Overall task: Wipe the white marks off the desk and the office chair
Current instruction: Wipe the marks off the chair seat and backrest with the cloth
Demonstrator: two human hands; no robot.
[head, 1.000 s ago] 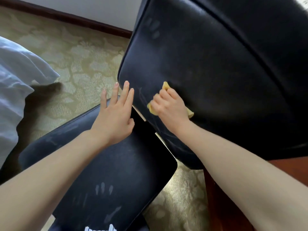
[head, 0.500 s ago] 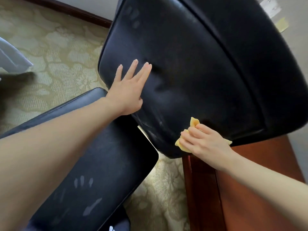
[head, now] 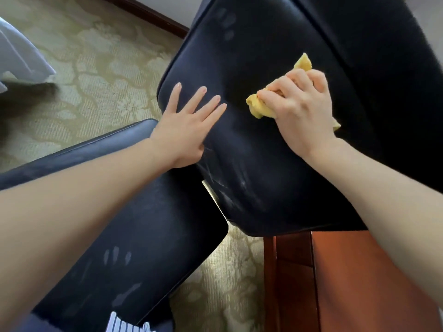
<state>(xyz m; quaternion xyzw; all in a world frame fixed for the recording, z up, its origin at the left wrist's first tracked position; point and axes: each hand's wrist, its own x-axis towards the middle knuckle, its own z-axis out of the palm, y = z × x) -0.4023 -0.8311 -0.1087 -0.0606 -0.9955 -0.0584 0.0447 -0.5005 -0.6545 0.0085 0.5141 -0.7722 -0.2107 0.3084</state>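
The black leather chair backrest (head: 275, 39) fills the upper middle of the head view. My left hand (head: 187, 128) lies flat on its left edge with fingers straight. My right hand (head: 299, 111) grips a crumpled yellow cloth (head: 260, 109) and presses it against the backrest. White smears (head: 230, 185) streak the lower backrest, and faint fingerprint marks (head: 227, 22) sit near its top. The black chair seat (head: 134, 236) lies below left and carries white finger marks (head: 117, 256) and a white streak (head: 127, 293).
A reddish-brown wooden desk (head: 347, 283) stands at the lower right, right under the backrest's bottom edge. Patterned beige carpet (head: 96, 68) covers the floor. White bedding (head: 21, 61) shows at the far left, a dark baseboard (head: 148, 15) at the top.
My right hand has carried the cloth from the backrest's bottom edge up to its middle. My left hand stays flat on the backrest's left side. The view has shifted.
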